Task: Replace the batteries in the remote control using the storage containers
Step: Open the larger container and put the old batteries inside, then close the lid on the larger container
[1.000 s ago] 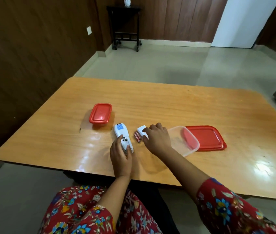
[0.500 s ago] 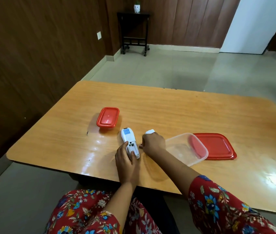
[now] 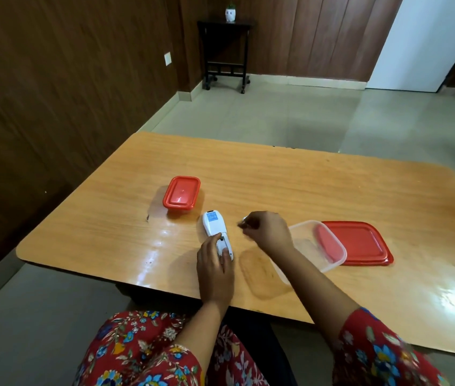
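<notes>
A white remote control [image 3: 213, 224] lies back-up on the wooden table [image 3: 290, 179], its battery bay open near the lower end. My left hand [image 3: 215, 270] grips that lower end. Just right of the remote, my right hand [image 3: 269, 232] is raised a little off the table, fingers pinched on small dark batteries [image 3: 244, 223], blurred, with a pale bit beside them. An open clear container [image 3: 339, 256] stands directly right of my right hand, its red lid [image 3: 362, 243] lying flat beside it. A small closed container with a red lid [image 3: 182, 194] sits beyond the remote to the left.
The table's near edge runs just under my forearms. A dark side table [image 3: 224, 51] with a small white pot [image 3: 230, 15] stands against the far wall. Wood panelling lines the left side, and tiled floor lies beyond the table.
My right hand closed over the batteries and cover lying beside the remote and has lifted off the table with them pinched. My left hand stays on the remote. The camera tilted up slightly.
</notes>
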